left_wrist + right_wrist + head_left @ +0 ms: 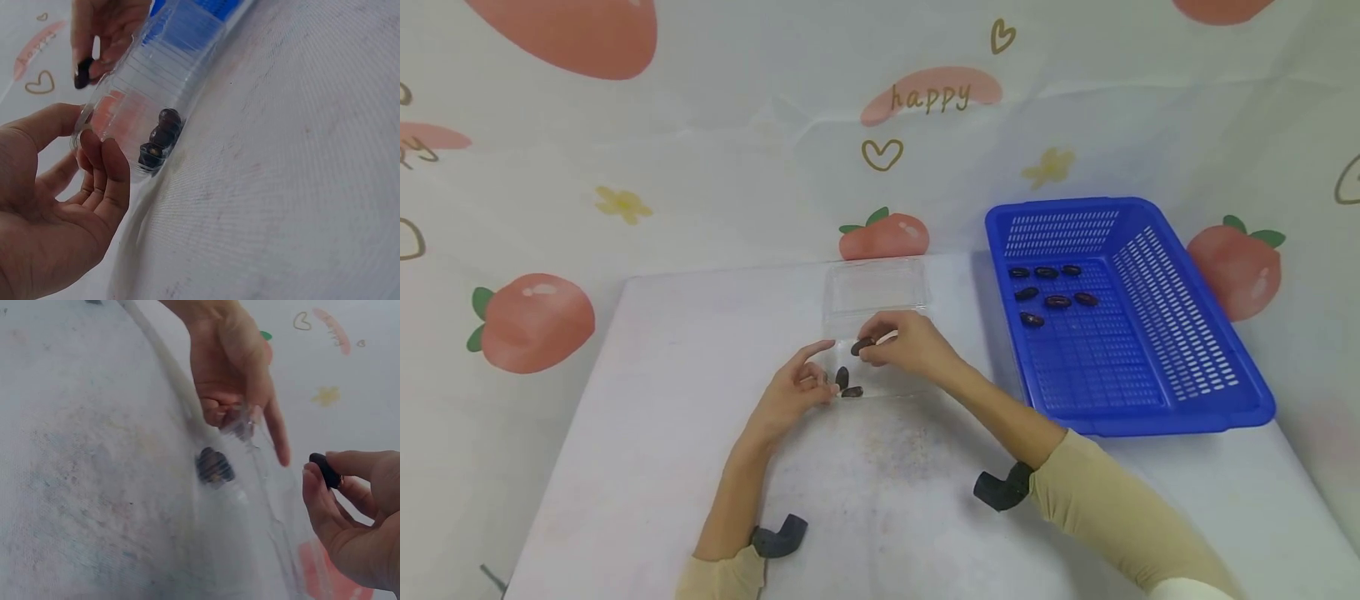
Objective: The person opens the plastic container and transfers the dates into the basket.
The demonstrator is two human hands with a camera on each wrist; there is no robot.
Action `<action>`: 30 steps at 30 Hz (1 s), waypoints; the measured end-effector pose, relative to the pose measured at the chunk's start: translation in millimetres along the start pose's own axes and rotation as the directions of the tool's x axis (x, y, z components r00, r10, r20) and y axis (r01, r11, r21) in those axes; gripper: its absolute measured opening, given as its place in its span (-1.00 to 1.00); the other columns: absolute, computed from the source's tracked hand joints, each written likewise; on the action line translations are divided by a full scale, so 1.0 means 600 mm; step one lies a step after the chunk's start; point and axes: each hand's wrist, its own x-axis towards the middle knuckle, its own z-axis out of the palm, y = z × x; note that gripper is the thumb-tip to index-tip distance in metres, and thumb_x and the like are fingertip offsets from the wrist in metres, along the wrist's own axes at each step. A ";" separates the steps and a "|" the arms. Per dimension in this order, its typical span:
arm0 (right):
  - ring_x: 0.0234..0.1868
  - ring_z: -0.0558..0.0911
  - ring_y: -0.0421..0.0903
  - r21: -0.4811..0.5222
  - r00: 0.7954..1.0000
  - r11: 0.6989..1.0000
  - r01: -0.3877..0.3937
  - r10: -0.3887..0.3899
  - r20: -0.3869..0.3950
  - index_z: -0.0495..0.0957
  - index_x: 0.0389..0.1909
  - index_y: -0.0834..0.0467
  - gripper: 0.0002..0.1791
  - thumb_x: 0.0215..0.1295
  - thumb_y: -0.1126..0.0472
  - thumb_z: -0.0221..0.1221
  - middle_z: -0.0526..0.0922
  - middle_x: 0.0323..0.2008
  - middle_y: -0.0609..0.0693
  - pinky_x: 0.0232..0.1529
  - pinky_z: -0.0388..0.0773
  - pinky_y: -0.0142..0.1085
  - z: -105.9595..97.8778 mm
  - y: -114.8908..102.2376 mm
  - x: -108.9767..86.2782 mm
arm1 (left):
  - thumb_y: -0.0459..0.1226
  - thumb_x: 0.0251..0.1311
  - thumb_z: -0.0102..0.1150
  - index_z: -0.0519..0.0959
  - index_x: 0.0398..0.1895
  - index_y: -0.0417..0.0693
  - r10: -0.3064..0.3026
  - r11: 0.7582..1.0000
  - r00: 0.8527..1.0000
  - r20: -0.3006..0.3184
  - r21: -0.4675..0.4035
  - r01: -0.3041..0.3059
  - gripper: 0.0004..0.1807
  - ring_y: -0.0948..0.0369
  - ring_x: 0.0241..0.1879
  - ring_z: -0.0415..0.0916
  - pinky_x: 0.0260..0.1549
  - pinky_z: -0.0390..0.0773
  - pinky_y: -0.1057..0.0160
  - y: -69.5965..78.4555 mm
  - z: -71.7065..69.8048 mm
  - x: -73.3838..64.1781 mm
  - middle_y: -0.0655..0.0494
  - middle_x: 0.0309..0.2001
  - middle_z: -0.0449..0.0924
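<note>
A dark brown date (860, 347) is pinched between the thumb and fingertips of my right hand (912, 343), just above the clear plastic box (887, 382). My left hand (788, 398) holds the box at its left side, index finger and thumb at the rim and the other fingers bent. In the left wrist view, dark dates (164, 134) lie in a row on the box floor, seen through its wall. From the head, two show near the box's front left corner. The lid (880, 287) lies folded back, away from me.
To the right stands a blue plastic basket (1157, 417) with several dates (1057, 302) in its far left part. A patterned cloth wall (737, 183) rises right behind the white table (670, 375). Black bands (1003, 490) sit on both forearms.
</note>
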 end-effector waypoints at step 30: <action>-0.04 0.67 -0.05 0.029 0.989 0.996 -0.087 0.090 -0.117 0.56 0.15 0.19 -0.55 0.34 0.04 0.28 0.66 0.02 0.08 0.04 0.55 -0.27 -0.220 0.013 -0.125 | -0.45 0.19 0.29 0.28 0.46 0.02 -0.009 1.000 1.000 -0.003 0.024 0.009 -0.24 0.12 -0.34 0.54 -0.26 0.61 0.19 0.004 0.002 -0.001 0.05 -0.37 0.39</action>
